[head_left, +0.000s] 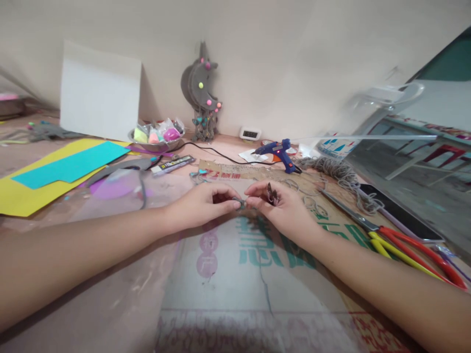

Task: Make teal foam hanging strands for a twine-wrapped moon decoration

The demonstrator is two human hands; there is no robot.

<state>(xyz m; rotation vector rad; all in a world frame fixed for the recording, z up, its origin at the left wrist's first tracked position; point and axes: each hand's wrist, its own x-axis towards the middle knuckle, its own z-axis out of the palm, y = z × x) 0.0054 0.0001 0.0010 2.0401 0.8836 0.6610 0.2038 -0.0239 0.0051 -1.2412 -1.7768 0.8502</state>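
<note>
My left hand [209, 202] is closed, thumb and forefinger pinching a small grey piece [241, 201] that looks like cord or yarn. Meeting it fingertip to fingertip, my right hand [279, 206] pinches the other end of the same piece. A dark, shiny, butterfly-like object [272, 194] sits at the fingers of my right hand; whether it is worn or held I cannot tell. Below the hands, a thin grey strand [265, 289] lies over the printed sheet [221, 294]. The finer shape of the pinched piece is too small to make out.
A blue glue gun [277, 153] stands behind my hands, near a heap of grey cord [331, 169]. Large scissors [382, 235] and a phone [401, 211] lie right. Left are yellow [33, 198] and turquoise sheets [69, 165], a bowl [156, 145] and a grey moon ornament [196, 86].
</note>
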